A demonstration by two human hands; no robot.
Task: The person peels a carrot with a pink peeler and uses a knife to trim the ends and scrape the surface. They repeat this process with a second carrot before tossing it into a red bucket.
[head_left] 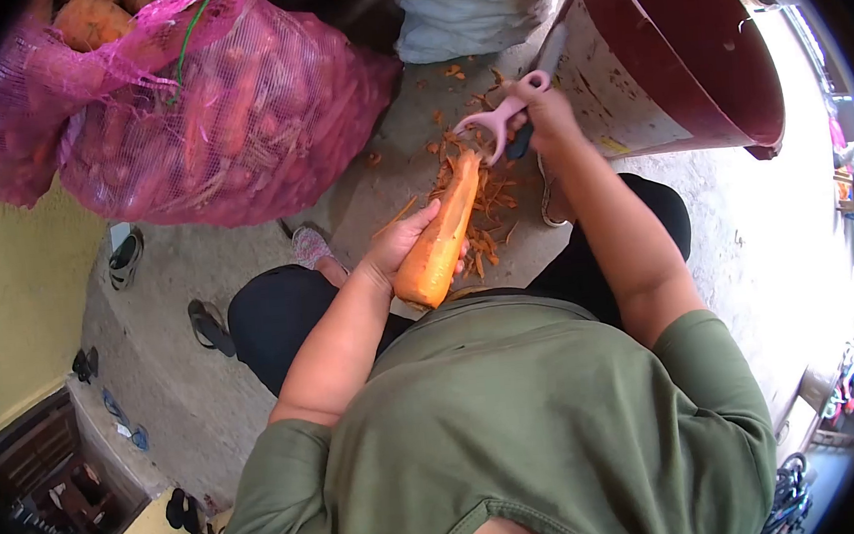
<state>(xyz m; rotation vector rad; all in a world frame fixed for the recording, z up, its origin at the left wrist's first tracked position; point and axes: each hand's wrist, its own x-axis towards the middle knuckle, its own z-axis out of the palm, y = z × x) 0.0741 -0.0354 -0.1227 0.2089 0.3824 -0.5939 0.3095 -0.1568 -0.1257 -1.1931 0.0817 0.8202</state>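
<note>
My left hand (pixel 401 244) is wrapped round the thick lower part of a large carrot (pixel 445 242), which slants up and away from my lap. Much of its surface is bare bright orange. In my right hand (pixel 543 117) is a pink Y-shaped peeler (pixel 504 112), its head right at the carrot's narrow far end. Below them, orange peelings (pixel 487 246) lie scattered over the concrete floor between my feet.
A pink mesh sack (pixel 235 121) full of carrots stands at the front left. A white sack (pixel 472 12) is at the far middle, and a big dark-red bucket (pixel 633 80) leans at the right. Sandals (pixel 210 327) lie on the floor at left.
</note>
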